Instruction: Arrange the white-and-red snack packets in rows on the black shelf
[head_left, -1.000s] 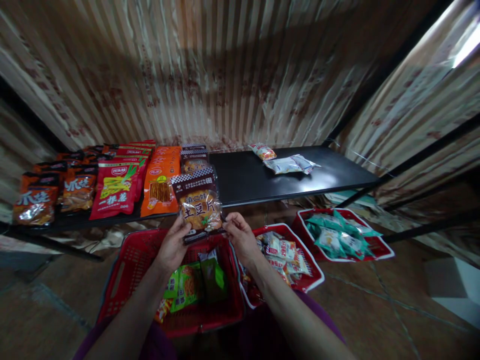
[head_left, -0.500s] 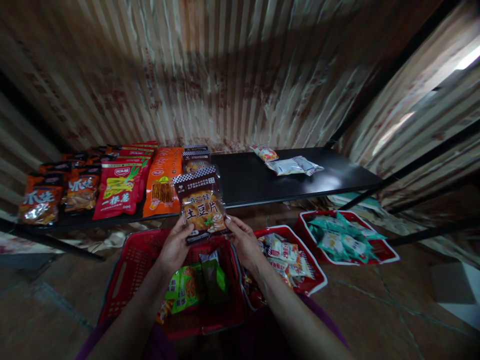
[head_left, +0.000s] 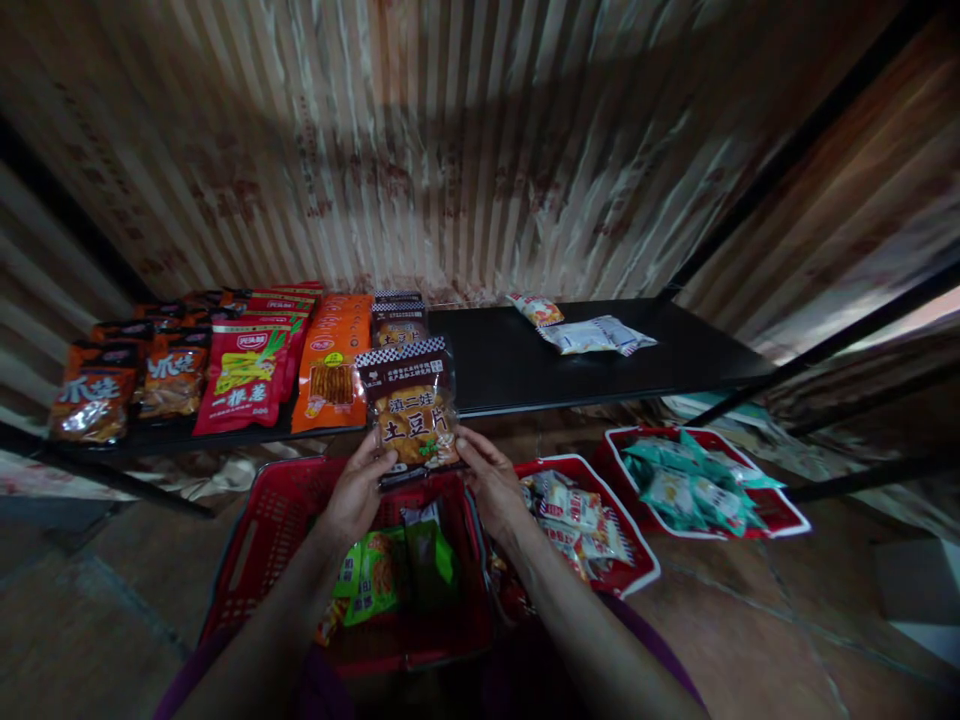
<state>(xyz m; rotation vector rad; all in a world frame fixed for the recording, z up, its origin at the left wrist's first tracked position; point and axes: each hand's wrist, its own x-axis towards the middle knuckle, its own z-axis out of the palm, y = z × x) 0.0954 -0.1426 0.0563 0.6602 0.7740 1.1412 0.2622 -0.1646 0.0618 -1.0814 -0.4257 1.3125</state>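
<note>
A brown-topped bag of potato chips (head_left: 412, 405) with a clear window is held upright between my two hands, its printed front facing me. My left hand (head_left: 361, 487) pinches the lower left corner, and my right hand (head_left: 489, 478) grips the lower right edge. The bag is in front of the shelf's front edge, above a red basket (head_left: 259, 530) that holds green snack packets (head_left: 384, 575). Behind it, similar brown bags (head_left: 397, 320) stand in a row on the black shelf (head_left: 495, 360), beside orange snack bags (head_left: 326, 375).
Red bags (head_left: 247, 375) and black-and-orange snack packs (head_left: 94, 395) fill the shelf's left end. White packets (head_left: 592, 335) lie farther right. Two more red baskets stand on the right, with white-and-red packets (head_left: 574, 510) and teal packets (head_left: 686, 490). Black shelf posts (head_left: 817, 145) rise at the sides.
The view has shifted slightly, so the shelf and baskets appear a little farther right. Both hands keep hold of the potato chip bag, which is nearly unmoved relative to the shelf.
</note>
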